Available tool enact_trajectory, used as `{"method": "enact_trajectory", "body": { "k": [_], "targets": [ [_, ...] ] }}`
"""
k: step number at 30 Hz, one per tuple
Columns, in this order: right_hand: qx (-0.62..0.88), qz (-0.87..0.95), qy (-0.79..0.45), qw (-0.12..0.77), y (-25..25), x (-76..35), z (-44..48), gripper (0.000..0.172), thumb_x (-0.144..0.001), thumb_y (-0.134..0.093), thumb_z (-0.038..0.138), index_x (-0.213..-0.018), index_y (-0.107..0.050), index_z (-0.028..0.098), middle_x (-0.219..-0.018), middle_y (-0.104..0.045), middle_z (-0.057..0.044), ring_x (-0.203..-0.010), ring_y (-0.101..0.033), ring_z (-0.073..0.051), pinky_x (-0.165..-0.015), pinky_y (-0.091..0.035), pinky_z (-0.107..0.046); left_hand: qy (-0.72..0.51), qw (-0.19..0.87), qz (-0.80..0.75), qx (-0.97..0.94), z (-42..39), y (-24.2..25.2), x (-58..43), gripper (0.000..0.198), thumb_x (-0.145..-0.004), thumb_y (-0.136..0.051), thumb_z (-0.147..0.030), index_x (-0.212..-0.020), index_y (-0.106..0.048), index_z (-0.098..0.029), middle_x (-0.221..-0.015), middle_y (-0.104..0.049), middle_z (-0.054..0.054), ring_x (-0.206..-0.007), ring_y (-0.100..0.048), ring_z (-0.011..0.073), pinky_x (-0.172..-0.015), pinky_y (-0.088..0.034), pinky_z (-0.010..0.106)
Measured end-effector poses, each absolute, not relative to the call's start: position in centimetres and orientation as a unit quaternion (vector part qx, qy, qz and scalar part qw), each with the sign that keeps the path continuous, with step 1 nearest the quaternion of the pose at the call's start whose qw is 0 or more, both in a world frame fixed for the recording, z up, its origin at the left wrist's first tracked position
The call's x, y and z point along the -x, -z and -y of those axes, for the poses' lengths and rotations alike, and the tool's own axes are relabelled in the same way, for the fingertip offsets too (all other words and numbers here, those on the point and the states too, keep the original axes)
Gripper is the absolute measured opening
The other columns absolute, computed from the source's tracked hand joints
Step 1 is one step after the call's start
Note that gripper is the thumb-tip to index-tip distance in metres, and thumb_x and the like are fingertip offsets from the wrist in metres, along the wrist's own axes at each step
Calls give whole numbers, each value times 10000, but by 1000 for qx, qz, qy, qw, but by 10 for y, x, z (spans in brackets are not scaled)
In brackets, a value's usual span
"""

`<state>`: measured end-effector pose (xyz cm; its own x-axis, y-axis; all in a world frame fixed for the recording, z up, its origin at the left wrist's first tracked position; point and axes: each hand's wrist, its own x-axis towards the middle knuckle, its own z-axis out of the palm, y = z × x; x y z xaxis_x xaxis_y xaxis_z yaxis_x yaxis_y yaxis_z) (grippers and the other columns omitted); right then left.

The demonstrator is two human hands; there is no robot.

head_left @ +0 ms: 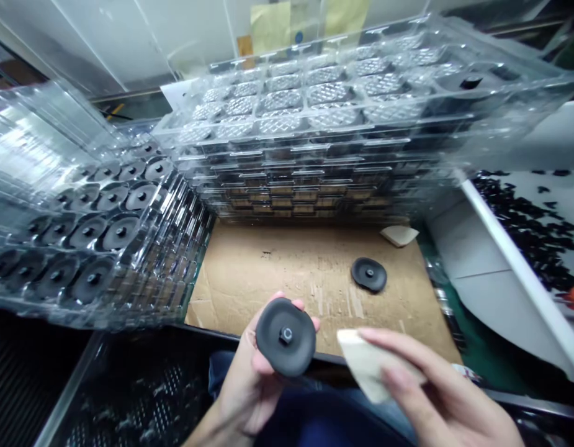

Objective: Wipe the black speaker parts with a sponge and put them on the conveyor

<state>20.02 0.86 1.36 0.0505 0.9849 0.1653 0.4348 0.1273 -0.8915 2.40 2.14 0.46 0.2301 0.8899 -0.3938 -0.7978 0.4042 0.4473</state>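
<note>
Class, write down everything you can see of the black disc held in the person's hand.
The matte black disc has a soft, rounded-square outline and looks like moulded rubber or plastic. A short central stud with a dark hole rises from its face. It looks clean and undamaged. The disc sits tilted, face up, against the fingers of the left hand, with fingertips showing past its edge. It is held above the person's lap, apart from the cream pad in the right hand.

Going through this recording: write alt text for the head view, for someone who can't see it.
The left hand holds a black disc with a central stud, while the right hand holds a cream wedge-shaped pad. Beyond them, another disc lies on a cardboard sheet between stacked clear plastic trays.
</note>
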Motion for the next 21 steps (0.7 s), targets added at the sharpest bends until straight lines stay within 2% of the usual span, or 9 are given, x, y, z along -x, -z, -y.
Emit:
{"method": "enact_trajectory", "body": {
  "k": [5, 10, 13, 17, 21],
  "targets": [
    [619, 559, -363, 415, -9, -207, -18, 205, -856, -542, 345, -1021, -652, 293, -987, -707, 21, -821, -680, -144, -627, -537, -128, -546, 790, -262, -96, -20, -3, -25, 543, -551, -810, -271, -1070, -650, -273, -1098, -682, 9, -998, -638, 225, -863, -480, 248],
    [524, 644, -250, 498, -39, -175, -21, 251, -868, -516, 222, -1094, -599, 292, -949, -690, -3, -754, -646, -147, -665, -523, -228, -523, 787, -315, -85, -12, -5, -29, 557, -542, -804, -345, -1072, -645, -283, -1109, -674, 26, -996, -619, 200, -880, -456, 256],
    [410, 768, -229, 436, -43, -161, -25, 291, -864, -468, 143, -1133, -566, 192, -897, -689, -48, -726, -622, -167, -699, -490, -309, -496, 785, -362, -73, -6, -3, -27, 541, -564, -789, -376, -1075, -643, -278, -1127, -663, 46, -1061, -577, 231, -978, -394, 329],
    [408, 803, -281, 331, -46, -157, -33, 246, -867, -415, 114, -968, -622, 201, -802, -689, -15, -679, -610, -151, -680, -450, -304, -504, 771, -379, -88, -4, 0, -25, 542, -530, -815, -330, -1047, -653, -316, -1108, -662, 1, -1054, -578, 223, -980, -391, 325],
    [415, 782, -210, 416, -49, -153, -36, 249, -849, -445, 103, -1042, -603, 100, -802, -674, -66, -650, -589, -163, -635, -430, -323, -500, 779, -364, -100, -5, -3, -29, 606, -513, -808, -396, -1085, -644, -279, -1079, -680, 37, -1079, -567, 231, -1015, -357, 328]
  ]
}}
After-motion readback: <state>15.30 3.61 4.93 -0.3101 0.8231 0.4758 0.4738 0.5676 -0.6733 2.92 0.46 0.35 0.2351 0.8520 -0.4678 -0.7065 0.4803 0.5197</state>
